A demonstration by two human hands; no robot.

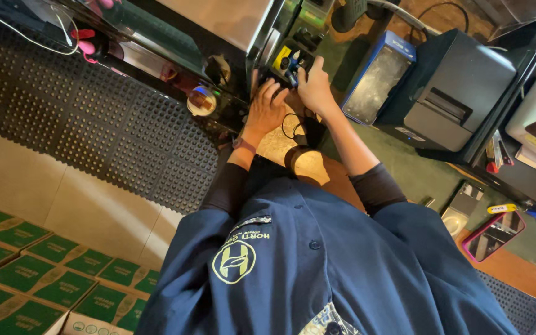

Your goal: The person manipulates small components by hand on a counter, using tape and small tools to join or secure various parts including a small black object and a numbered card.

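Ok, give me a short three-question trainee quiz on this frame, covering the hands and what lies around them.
1. True or false: the left hand and the right hand are close together at the dark metal machine.
2. What lies on the tiled floor at the person's left? A) green-topped cardboard boxes B) red plastic buckets C) folded white towels
3. Fill in: the flat phone on the green counter, to the person's right, has a ____ case.
Key: 1 true; 2 A; 3 pink.
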